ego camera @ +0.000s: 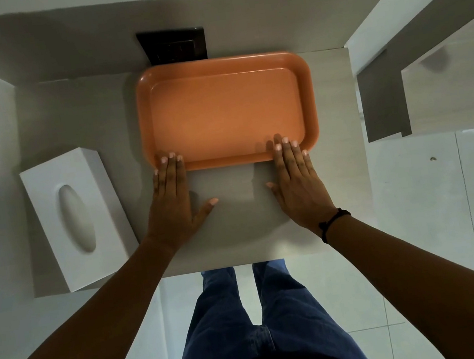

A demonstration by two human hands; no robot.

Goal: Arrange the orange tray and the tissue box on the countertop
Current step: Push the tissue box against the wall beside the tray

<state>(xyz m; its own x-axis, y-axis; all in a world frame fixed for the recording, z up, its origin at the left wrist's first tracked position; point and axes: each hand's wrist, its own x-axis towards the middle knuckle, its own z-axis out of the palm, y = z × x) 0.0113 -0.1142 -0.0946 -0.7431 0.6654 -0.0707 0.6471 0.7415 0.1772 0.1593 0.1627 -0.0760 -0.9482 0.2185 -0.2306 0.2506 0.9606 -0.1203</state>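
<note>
An empty orange tray (226,111) lies flat at the back middle of the grey countertop (234,210), its long side facing me. My left hand (173,200) is flat, fingers together, fingertips resting on the tray's near rim at its left corner. My right hand (298,182) mirrors it at the near right corner. Neither hand grips the rim; both thumbs are spread on the counter. A white tissue box (78,217) with an oval slot lies at the counter's left edge, slightly skewed, a little left of my left hand.
A dark wall socket plate (173,46) sits on the back wall just behind the tray. Walls close in at the back and left. The counter's front edge (212,269) is near my legs. A white ledge (427,67) and tiled floor lie to the right.
</note>
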